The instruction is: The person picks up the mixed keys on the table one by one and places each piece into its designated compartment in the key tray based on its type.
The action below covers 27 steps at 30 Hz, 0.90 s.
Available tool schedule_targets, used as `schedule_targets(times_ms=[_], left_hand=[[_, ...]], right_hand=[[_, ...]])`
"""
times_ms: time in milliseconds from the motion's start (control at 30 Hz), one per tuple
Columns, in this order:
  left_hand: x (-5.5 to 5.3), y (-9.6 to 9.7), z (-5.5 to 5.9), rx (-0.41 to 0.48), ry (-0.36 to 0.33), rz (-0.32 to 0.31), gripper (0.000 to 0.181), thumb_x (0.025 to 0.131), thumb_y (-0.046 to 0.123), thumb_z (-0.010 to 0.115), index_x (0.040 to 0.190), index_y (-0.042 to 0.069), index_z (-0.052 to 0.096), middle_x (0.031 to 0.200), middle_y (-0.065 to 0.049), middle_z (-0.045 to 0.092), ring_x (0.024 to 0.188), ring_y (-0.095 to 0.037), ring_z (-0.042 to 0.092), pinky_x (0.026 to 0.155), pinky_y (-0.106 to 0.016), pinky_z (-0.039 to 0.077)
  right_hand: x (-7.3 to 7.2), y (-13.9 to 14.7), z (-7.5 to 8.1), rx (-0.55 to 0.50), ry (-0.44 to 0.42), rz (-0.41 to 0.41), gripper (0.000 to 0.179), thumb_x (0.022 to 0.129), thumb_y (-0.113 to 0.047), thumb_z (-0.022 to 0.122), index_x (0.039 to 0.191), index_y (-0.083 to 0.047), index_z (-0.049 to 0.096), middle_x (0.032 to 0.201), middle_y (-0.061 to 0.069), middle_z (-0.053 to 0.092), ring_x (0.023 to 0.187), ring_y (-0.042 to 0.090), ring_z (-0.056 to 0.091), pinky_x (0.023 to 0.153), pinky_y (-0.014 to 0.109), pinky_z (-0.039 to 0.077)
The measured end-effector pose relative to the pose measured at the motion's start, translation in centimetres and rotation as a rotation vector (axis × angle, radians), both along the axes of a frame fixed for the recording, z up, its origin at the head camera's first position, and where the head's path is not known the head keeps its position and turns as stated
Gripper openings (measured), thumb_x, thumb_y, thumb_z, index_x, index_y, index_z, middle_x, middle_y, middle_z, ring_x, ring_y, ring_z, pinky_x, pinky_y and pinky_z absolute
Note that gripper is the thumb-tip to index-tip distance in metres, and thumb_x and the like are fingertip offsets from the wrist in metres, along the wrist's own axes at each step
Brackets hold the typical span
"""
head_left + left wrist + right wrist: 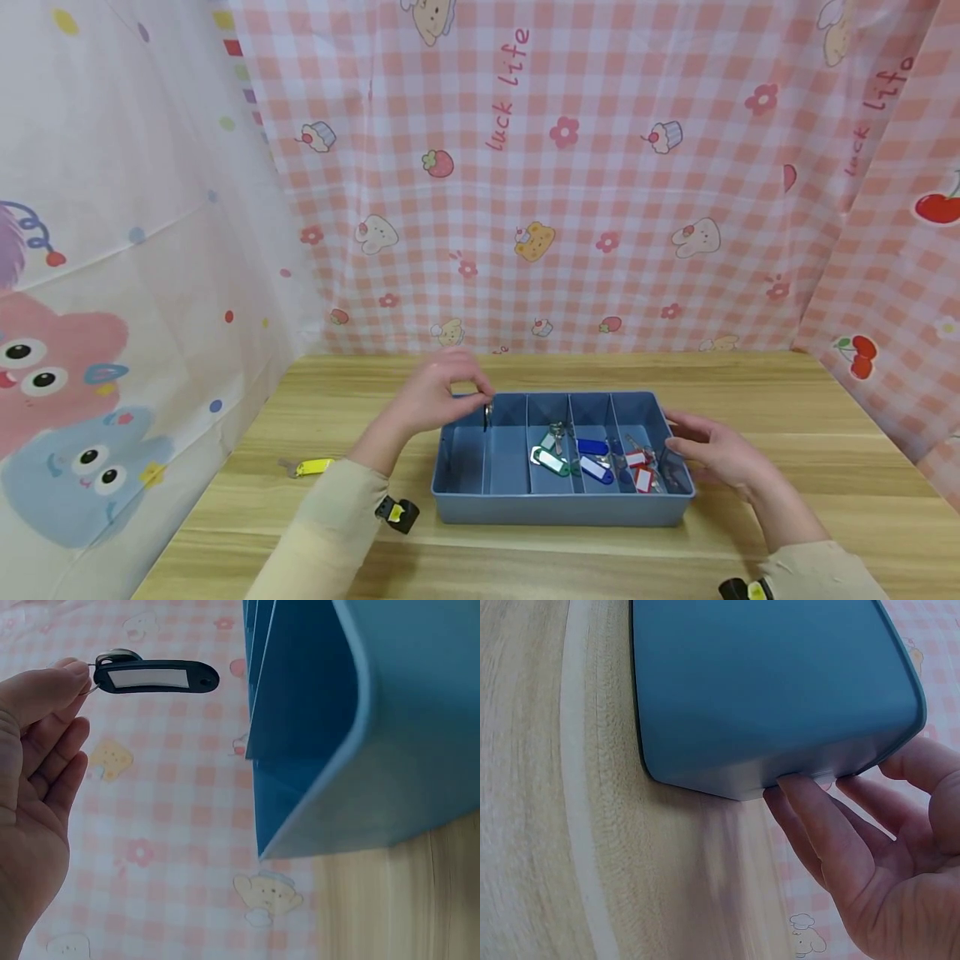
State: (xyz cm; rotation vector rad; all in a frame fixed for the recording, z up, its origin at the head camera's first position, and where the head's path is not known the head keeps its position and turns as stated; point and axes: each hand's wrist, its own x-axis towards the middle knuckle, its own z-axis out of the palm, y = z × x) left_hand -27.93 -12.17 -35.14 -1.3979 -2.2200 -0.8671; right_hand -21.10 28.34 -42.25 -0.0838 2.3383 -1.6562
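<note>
My left hand (450, 392) pinches the metal ring of a black key tag (154, 677) between thumb and fingertip. The tag has a white label, and it hangs over the left part of a blue-grey divided box (562, 508), near the leftmost divider. My right hand (716, 454) holds the box's right end, thumb at the rim and fingers against the outer wall (742, 769). Inside, green key tags (551, 461) lie in the middle compartment, blue key tags (595, 469) in the one to its right, and red key tags (643, 479) in the rightmost.
A yellow key tag (313, 467) with a key lies on the wooden table (247, 533), left of the box beside my left forearm. Behind the table hangs a pink checked cloth (562, 192); a white printed cloth (165, 317) borders the left side.
</note>
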Motion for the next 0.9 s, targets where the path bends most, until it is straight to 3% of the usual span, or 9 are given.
schedule_targets(times_ms=[400,633,900], left_hand=[[0.1,2.2,-0.2,-0.120,-0.071,-0.032,0.007,0.082,0.008,0.081,0.087,0.011,0.077,0.086,0.008,0.069,0.089,-0.011,0.056,0.082,-0.029,0.047],[-0.2,2.8,-0.6,-0.169,-0.088,-0.063,0.008,0.082,0.006,0.080,0.086,0.013,0.077,0.086,0.009,0.070,0.087,-0.010,0.057,0.081,-0.027,0.048],[-0.4,3.1,-0.9,-0.235,-0.098,-0.053,0.007,0.083,0.008,0.080,0.085,0.013,0.076,0.084,0.011,0.069,0.088,-0.009,0.056,0.083,-0.028,0.048]], right_hand=[[0.0,-0.1,0.0,-0.002,-0.003,-0.004,0.063,0.101,-0.012,0.057,0.152,0.005,0.025,0.146,0.039,0.032,0.119,0.038,0.052,0.089,0.052,0.052],[0.0,-0.1,0.1,0.001,0.001,-0.002,0.063,0.100,-0.012,0.058,0.152,0.005,0.026,0.146,0.038,0.032,0.121,0.041,0.051,0.089,0.053,0.052],[-0.1,0.0,-0.1,0.016,0.013,-0.006,0.062,0.100,-0.011,0.058,0.151,0.005,0.027,0.146,0.038,0.034,0.121,0.044,0.050,0.088,0.054,0.052]])
